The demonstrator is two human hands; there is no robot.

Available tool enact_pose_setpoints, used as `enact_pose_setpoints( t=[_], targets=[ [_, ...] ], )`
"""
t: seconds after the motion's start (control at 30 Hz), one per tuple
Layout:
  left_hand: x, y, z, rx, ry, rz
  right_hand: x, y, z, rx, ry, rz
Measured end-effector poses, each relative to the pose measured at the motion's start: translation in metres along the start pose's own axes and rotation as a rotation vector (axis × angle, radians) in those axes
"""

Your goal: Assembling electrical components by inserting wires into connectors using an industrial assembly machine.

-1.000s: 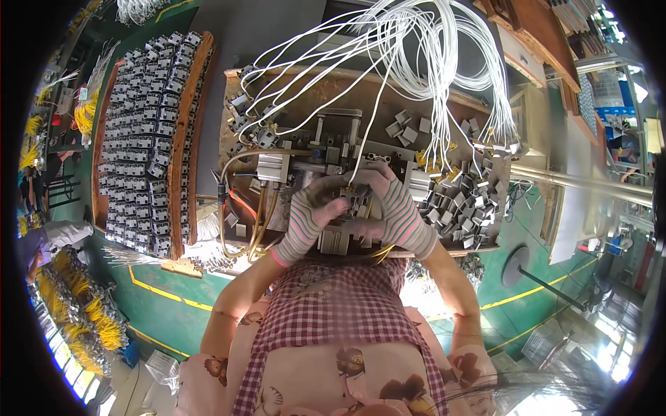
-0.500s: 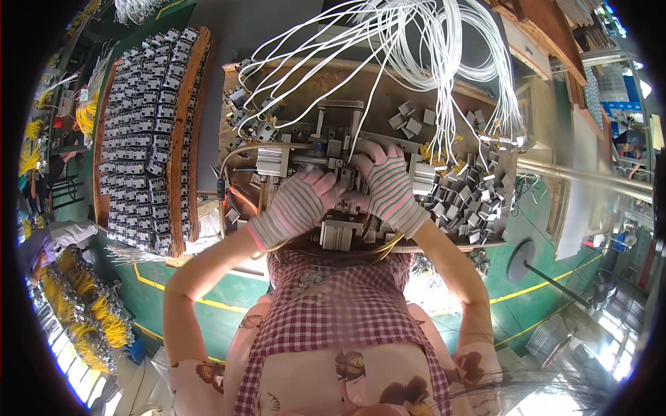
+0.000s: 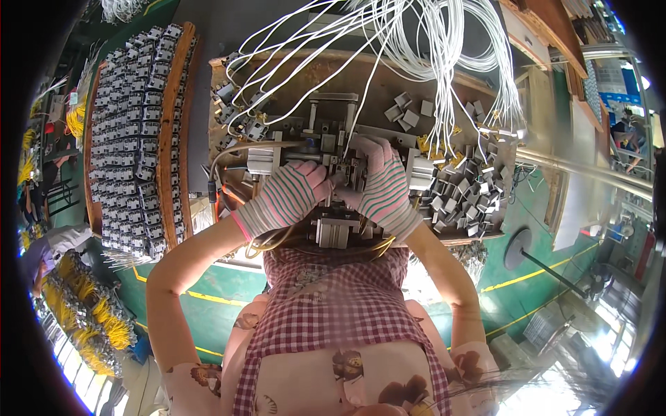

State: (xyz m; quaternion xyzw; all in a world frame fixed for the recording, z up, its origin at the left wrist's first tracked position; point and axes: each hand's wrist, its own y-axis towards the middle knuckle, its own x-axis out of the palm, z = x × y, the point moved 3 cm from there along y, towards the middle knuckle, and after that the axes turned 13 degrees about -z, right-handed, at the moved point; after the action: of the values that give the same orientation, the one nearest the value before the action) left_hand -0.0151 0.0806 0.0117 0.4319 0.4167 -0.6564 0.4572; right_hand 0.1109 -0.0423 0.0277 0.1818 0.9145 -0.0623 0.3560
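Both hands wear striped knit gloves and work at a grey metal fixture (image 3: 333,149) on a wooden bench (image 3: 388,76). My left hand (image 3: 288,197) is curled, and its thumb tip touches the middle of the fixture. My right hand (image 3: 385,187) lies over the fixture's right side with fingers stretched forward; what is under them is hidden. A bundle of white wires (image 3: 416,41) with small connectors hangs over the bench and reaches down to the fixture.
A heap of small grey blocks (image 3: 472,187) lies to the right of the fixture. A long wooden tray (image 3: 139,132) full of rows of grey parts stands at the left. Yellow-ended wire bundles (image 3: 90,319) lie at the lower left. The floor is green (image 3: 534,222).
Both hands have moved forward from the near end of the fixture to its middle. The left hand went from spread to curled.
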Motion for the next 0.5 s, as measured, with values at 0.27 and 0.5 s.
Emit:
enact_pose_setpoints(
  t=[0.27,0.5],
  targets=[
    [-0.024,-0.013,-0.008,-0.385,-1.436,0.223,-0.09,-0.036,0.082,0.417,-0.173,0.228],
    [-0.012,0.028,0.008,-0.249,-1.199,0.303,-0.096,-0.024,0.104,0.28,-0.615,0.214]
  ],
)
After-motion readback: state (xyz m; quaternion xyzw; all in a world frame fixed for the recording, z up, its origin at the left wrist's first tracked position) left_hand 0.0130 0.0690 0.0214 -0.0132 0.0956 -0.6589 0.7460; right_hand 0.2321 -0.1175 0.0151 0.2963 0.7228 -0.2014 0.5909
